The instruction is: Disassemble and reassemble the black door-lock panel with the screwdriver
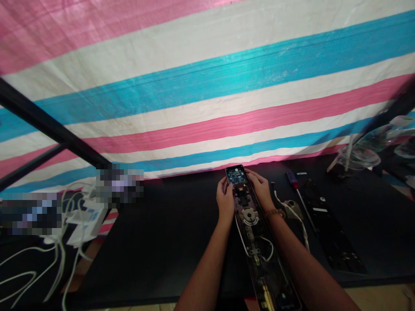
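A long, dark, opened device (249, 216) lies lengthwise in front of me, with a blue circuit board (236, 176) at its far end and metal parts and white wires along its body. My left hand (225, 194) is closed around the left edge near the board. On the opposite edge, my right hand (259, 185) grips the same end. Right of my right forearm lie a white cable (293, 212) with a small metal part, a screwdriver (301, 194) with a blue and red handle, and a long dark panel (330, 229).
The black table (155, 242) meets a striped sheet (227, 108) at its back edge. White cables (61, 255) hang at the left beside a dark metal frame (48, 125). Clear plastic items (359, 155) sit at the far right.
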A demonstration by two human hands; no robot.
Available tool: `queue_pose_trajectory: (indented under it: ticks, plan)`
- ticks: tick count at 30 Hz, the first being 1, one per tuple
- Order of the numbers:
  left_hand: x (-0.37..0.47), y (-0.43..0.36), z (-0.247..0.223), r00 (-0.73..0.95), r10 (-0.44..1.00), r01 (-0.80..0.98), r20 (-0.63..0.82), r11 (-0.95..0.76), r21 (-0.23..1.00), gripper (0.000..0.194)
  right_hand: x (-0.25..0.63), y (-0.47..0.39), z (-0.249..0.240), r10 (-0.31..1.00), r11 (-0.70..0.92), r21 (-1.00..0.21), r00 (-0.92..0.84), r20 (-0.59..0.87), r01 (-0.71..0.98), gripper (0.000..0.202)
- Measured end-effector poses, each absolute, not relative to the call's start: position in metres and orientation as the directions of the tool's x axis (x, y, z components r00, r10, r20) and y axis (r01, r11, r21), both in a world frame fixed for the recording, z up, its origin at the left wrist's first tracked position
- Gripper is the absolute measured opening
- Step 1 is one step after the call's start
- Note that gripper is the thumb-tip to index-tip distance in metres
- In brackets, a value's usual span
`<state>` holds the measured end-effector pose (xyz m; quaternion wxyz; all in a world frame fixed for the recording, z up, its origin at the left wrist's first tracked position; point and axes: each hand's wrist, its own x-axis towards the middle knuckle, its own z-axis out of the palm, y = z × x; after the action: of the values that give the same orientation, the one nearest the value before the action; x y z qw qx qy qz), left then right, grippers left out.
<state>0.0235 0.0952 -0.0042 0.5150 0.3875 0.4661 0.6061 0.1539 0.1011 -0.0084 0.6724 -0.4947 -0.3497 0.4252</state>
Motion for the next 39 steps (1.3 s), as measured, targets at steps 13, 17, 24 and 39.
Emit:
queue_pose_trajectory:
  ticks: [13,17,24,39]
  plan:
    - [0.024,0.098,-0.008,-0.197,0.980,-0.246,-0.028,-0.022,0.969,0.025,0.157,0.107,-0.023,0.895,0.095,-0.989,0.444,0.036,-0.110,0.037]
    - [0.024,0.098,-0.007,-0.177,0.984,-0.248,-0.020,-0.025,0.969,0.024,0.156,0.106,-0.022,0.898,0.102,-0.988,0.438,0.041,-0.116,0.036]
    - [0.023,0.096,-0.003,-0.170,0.985,-0.229,0.004,-0.044,0.972,0.022,0.153,0.106,-0.017,0.891,0.148,-0.979,0.449,0.071,-0.140,0.034]
    - [0.022,0.091,0.002,-0.170,0.982,-0.167,0.080,-0.109,0.980,0.026,0.154,0.107,-0.018,0.903,0.145,-0.973,0.426,0.056,-0.179,0.039]
